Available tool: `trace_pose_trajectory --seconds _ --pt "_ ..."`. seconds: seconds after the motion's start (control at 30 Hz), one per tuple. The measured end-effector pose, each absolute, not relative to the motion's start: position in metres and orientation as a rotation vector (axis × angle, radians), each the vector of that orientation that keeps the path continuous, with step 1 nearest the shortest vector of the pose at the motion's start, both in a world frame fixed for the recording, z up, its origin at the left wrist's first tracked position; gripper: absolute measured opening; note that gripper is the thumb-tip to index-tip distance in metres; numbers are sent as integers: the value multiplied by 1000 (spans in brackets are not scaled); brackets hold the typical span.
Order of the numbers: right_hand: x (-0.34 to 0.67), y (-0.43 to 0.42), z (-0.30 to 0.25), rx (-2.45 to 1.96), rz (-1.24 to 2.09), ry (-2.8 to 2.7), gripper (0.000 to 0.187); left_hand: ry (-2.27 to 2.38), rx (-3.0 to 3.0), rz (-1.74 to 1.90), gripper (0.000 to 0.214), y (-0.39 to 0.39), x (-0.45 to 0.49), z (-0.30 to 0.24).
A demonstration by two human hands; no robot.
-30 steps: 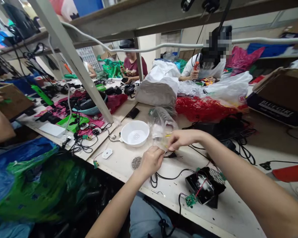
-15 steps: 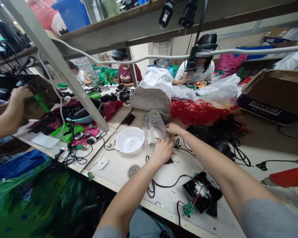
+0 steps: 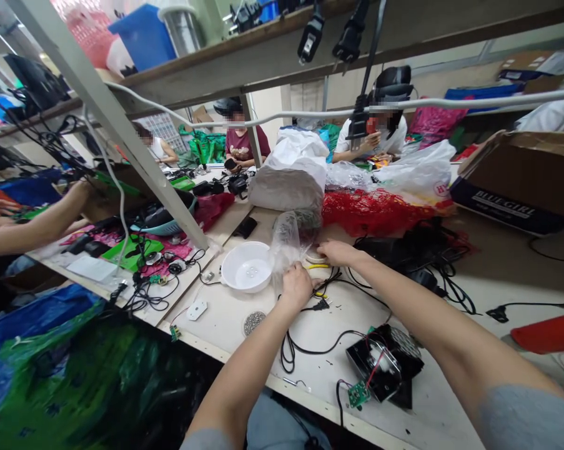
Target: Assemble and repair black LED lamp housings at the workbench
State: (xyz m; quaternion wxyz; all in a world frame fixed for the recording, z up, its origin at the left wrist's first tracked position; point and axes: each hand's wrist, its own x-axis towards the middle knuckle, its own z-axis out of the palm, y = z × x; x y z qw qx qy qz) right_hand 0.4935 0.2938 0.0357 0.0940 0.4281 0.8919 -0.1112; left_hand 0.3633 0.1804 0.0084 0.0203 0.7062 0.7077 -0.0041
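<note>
My left hand (image 3: 296, 284) is closed, pinching the near edge of a clear plastic bag (image 3: 291, 234) on the workbench. My right hand (image 3: 336, 252) lies just right of the bag, fingers curled at its mouth beside a small white roll (image 3: 315, 257) and a thin yellow piece (image 3: 317, 266). A white bowl (image 3: 247, 267) stands left of the bag. Below the hands a black cable with a plug (image 3: 320, 304) loops over the table. An open black device (image 3: 385, 362) with red wires and a green circuit board (image 3: 356, 394) lies near the front edge.
A small dish of metal bits (image 3: 253, 322) and a white plastic part (image 3: 196, 309) lie front left. Red netting (image 3: 375, 209), white bags (image 3: 292, 169), a tangle of black cables (image 3: 426, 250) and a cardboard box (image 3: 520, 175) crowd the back. Other people work across and at left.
The view tilted up. My hands moved from the table's middle onto the clear bag; my left hand now grips its near edge and the right sits at its mouth.
</note>
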Motion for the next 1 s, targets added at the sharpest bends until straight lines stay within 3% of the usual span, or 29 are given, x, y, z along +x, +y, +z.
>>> trace_pose_trajectory --seconds 0.1,0.2,0.33,0.43,0.5,0.67,0.83,1.0 --pt "508 287 58 1222 -326 2697 11 2175 2196 42 52 177 364 17" --pt "528 267 86 1152 -360 2786 14 2150 2218 135 41 164 363 26" --pt "557 216 109 990 -477 2906 14 1808 2388 828 48 129 358 31" --pt "570 178 109 829 -581 3126 16 1385 2467 1198 29 100 353 34" --pt "572 157 104 875 -584 3332 17 1328 2458 1270 17 84 351 38" --pt "560 121 96 1125 -523 3659 18 1338 2260 1497 14 66 351 56" --pt "549 106 104 1199 -256 3846 7 1254 2261 1558 11 58 357 75" --pt "539 89 106 1111 4 3891 14 1287 2257 1566 8 37 358 80"
